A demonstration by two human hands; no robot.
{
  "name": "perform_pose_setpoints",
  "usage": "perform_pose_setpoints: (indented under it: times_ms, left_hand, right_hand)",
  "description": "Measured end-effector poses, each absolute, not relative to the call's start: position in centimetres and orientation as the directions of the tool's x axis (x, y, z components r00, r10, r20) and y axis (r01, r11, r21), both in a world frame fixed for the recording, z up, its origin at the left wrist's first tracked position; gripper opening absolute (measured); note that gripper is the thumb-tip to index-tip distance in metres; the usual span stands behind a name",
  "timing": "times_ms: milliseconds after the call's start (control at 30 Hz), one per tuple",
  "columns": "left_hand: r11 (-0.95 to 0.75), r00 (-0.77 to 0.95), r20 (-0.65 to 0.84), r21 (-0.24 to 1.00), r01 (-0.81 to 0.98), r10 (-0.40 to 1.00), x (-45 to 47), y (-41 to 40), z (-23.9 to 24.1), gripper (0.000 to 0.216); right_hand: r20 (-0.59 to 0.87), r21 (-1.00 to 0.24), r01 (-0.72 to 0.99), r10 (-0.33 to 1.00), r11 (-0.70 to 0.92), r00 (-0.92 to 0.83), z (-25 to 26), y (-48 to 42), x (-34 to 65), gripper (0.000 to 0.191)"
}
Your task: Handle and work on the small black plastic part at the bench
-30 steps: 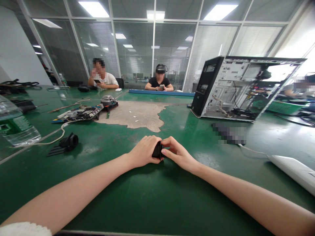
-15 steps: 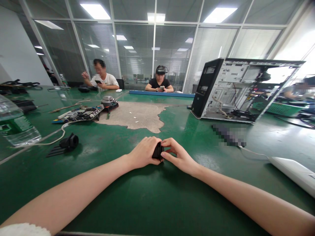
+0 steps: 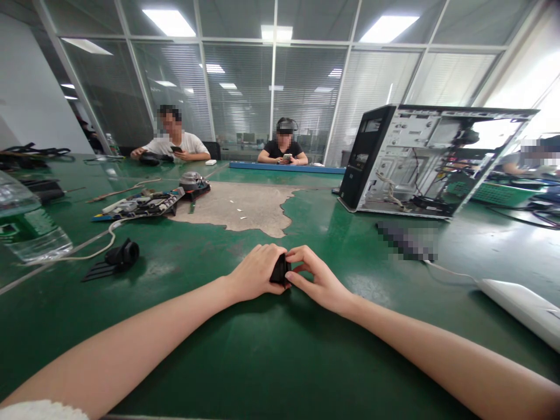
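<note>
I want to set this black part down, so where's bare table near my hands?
Bare table lies between your forearms, and ahead of the left hand and right hand holding the black part, up to the worn patch. Crowded: circuit board, cable and bottle at left; computer case and white device at right.

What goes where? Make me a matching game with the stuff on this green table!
Things:
1. small black part
2. computer case
3. water bottle
4. circuit board

Places:
a. at the far left edge of the view
b. pinched between the left hand and the right hand
c. far right, its side open
d. just left of the worn patch

Pairs: 1-b, 2-c, 3-a, 4-d
</note>
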State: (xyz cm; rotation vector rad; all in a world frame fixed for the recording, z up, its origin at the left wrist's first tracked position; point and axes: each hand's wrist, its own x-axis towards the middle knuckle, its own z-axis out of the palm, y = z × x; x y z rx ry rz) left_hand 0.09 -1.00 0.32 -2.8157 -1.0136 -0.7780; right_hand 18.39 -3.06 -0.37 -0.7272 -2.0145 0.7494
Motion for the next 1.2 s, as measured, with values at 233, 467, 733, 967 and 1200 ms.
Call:
perform_pose_setpoints:
  times_ms: [233, 467, 733, 967, 1200]
  left_hand:
    - [-0.785, 0.657, 0.473, 0.134, 0.605, 0.587, 0.1, -0.98, 0.32, 0.05]
    - [-0.783, 0.653, 0.475, 0.137, 0.607, 0.589, 0.12, -1.0, 0.31, 0.05]
    - [-0.779, 0.662, 0.457, 0.125, 0.614, 0.595, 0.1, -1.05, 0.46, 0.051]
    - [-0.779, 0.658, 0.469, 0.113, 0.617, 0.589, 0.11, -1.05, 0.36, 0.05]
    - [-0.777, 0.66, 0.456, 0.122, 0.618, 0.597, 0.11, -1.0, 0.4, 0.051]
  right_hand:
    - [0.322, -0.862, 0.199, 0.808, 0.466, -0.493, -0.5, -2.9, 18.31, 0.023]
    - [0.509, -0.727, 0.211, 0.719, 0.654, -0.473, -0.36, -3.13, 18.38, 0.021]
    - [0.328, -0.855, 0.203, 0.801, 0.477, -0.501, -0.48, -2.97, 18.37, 0.025]
    - [0.481, -0.762, 0.189, 0.737, 0.619, -0.474, -0.45, -2.94, 18.37, 0.022]
    - [0.317, -0.864, 0.2, 0.809, 0.461, -0.495, -0.4, -3.05, 18.37, 0.025]
